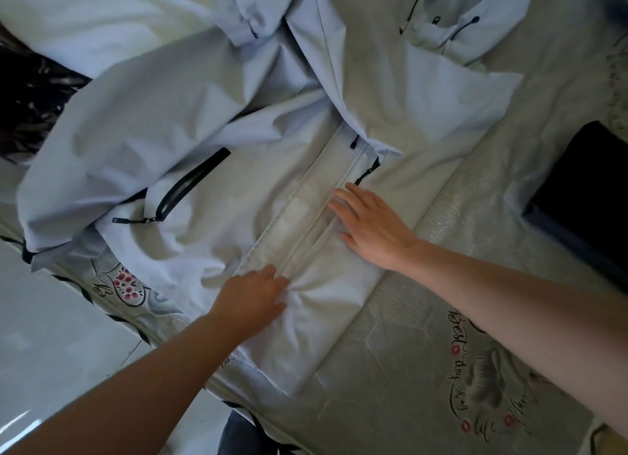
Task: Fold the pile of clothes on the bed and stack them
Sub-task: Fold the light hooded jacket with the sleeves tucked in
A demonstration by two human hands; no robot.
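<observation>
across the bed a pale blue jacket lies spread, the left hand bunching its near hem in curled fingers, the right hand pressing flat, fingers straight, beside the zipper.

Left hand curled, right hand flat.
</observation>
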